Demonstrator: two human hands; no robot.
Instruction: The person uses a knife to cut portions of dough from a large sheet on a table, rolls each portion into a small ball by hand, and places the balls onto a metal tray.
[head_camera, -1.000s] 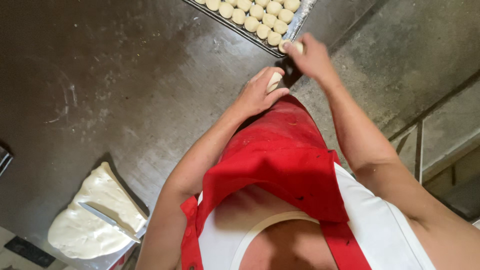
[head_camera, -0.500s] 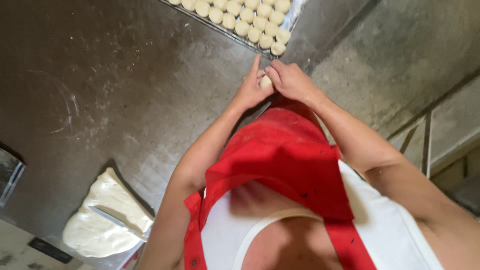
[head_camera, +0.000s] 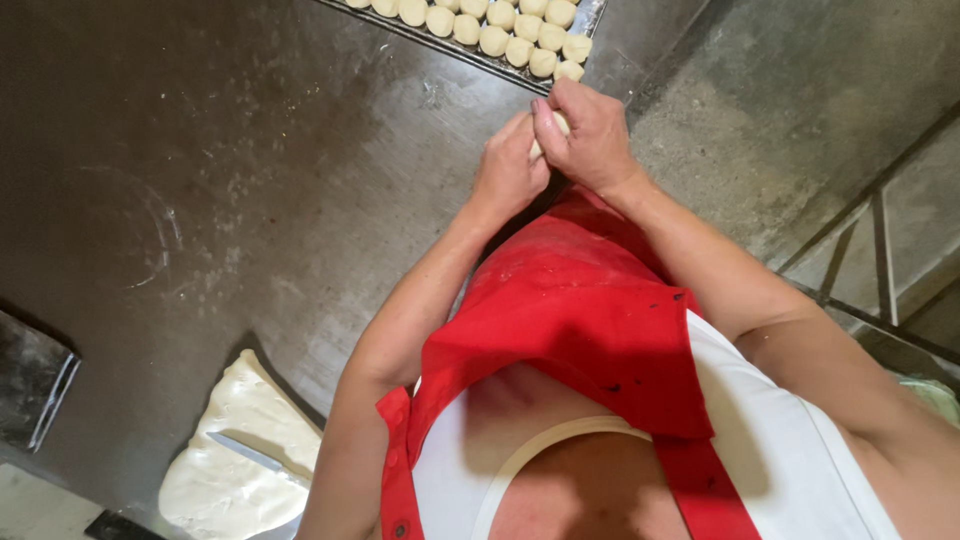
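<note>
The dark metal tabletop (head_camera: 250, 150) spreads beneath both grips. A dough slab (head_camera: 235, 465) lies well back on the left grip's side. A tray (head_camera: 590, 15) of dough balls (head_camera: 500, 30) sits just beyond. The left hand (head_camera: 508, 170) and right hand (head_camera: 595, 135) press together, clenched around a small dough piece (head_camera: 560, 123) between their fingers.

Both hands are meeting over the steel table (head_camera: 250, 150): the left hand (head_camera: 508, 172) and right hand (head_camera: 592, 135) are cupping a small dough piece (head_camera: 558, 125), mostly hidden between the fingers. Just beyond them, a tray (head_camera: 590, 15) is holding rows of dough balls (head_camera: 495, 40). Down by the left elbow, a slab of dough (head_camera: 225, 455) is lying with a knife (head_camera: 255, 455) resting on it. A red apron (head_camera: 580, 320) is filling the foreground.
</note>
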